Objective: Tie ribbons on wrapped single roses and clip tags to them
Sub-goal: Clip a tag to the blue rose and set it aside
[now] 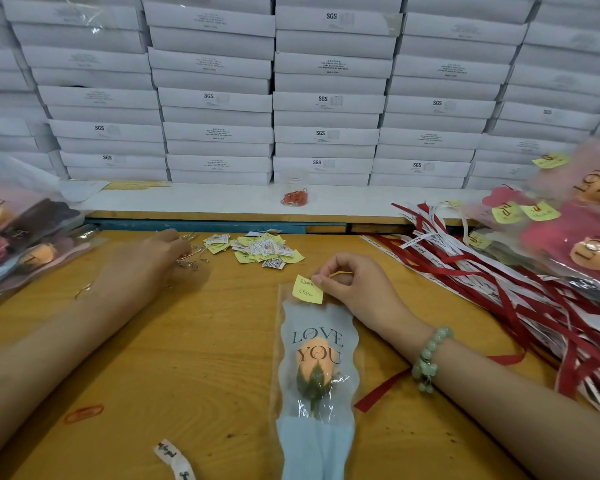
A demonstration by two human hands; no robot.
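Where our right hand (347, 285) meets the top edge of the wrapped rose (317, 362), thumb and forefinger pinch a yellow tag (306, 289) against the wrapper, and a thin gold clip (341, 273) shows between the curled fingers.

Item, wrapped rose: lies lengthwise at the middle of the wooden table (194, 341), an orange bud under clear film printed LOVE YOU, with pale blue paper round the stem at the near end.

Item, left hand (160, 251): reaches to the far left of the table, its fingers bent over the loose clips (192, 256). Motion blur hides the fingertips, so we cannot tell whether they grasp one.

Item, tag pile (257, 247): yellow and white slips, just beyond the rose and beside the loose clips.

Item, ribbons (482, 271): red and white strips, heaped along the right side. One red ribbon end (381, 389) runs under our right wrist, which wears a green bead bracelet (430, 355).

Item, finished roses (586, 220): tagged, stacked at the far right.

Item, untagged roses (14, 233): piled at the far left.

Item, red clips (294, 198): a small heap on the white ledge, in front of a clear cup (293, 176).

Item, single red clip (84, 414): on the table near our left forearm.

Item, white ribbon scrap (174, 459): at the near edge.

Item, white boxes (326, 98): stacked in columns behind the ledge.
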